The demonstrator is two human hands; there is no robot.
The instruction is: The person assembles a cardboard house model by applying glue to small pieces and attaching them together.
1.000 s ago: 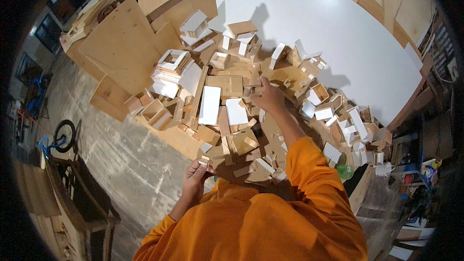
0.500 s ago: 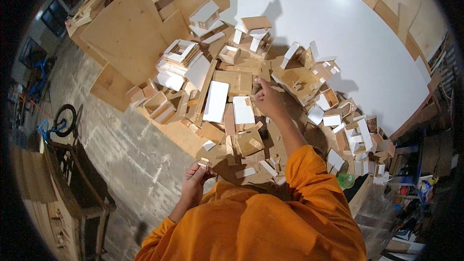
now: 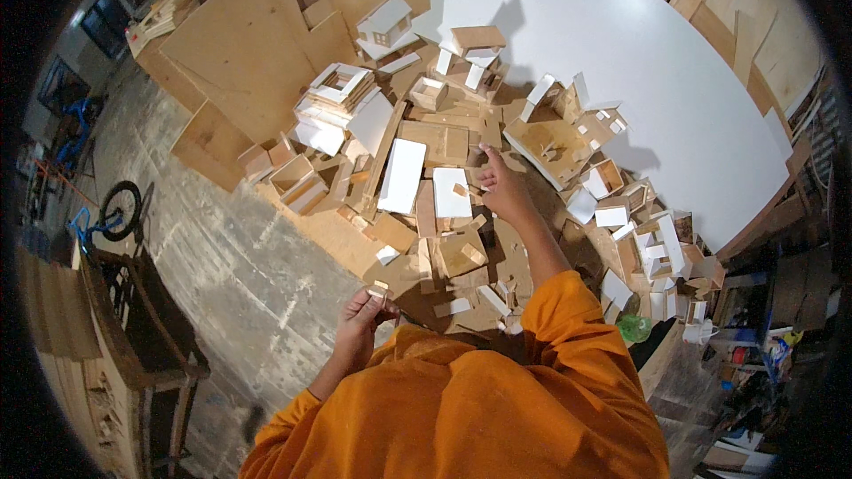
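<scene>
My left hand (image 3: pixel 359 318) is closed near my body at the lower middle, pinching a small pale wood block (image 3: pixel 379 288) between thumb and fingers. My right hand (image 3: pixel 502 190) reaches over the middle of the pile. Its index finger points forward to a brown wooden piece (image 3: pixel 473 144), and whether it touches cannot be told. The other fingers are curled, and a small wood strip (image 3: pixel 461 190) projects from them over a white rectangular panel (image 3: pixel 452 204). Left of that panel lies a longer white panel (image 3: pixel 403 176).
Several small model houses ring the pile, among them a stacked white one (image 3: pixel 342 93) and a roofless one (image 3: pixel 550 142). Large plywood sheets (image 3: pixel 231 44) stand at the far left. A white tabletop (image 3: pixel 612 44) spreads behind. A bicycle (image 3: pixel 111 213) and a wooden frame (image 3: pixel 146 328) stand left.
The view has shifted slightly. My right hand stays over the panel, where the wood strip's angle looks different. My left hand still holds the small block.
</scene>
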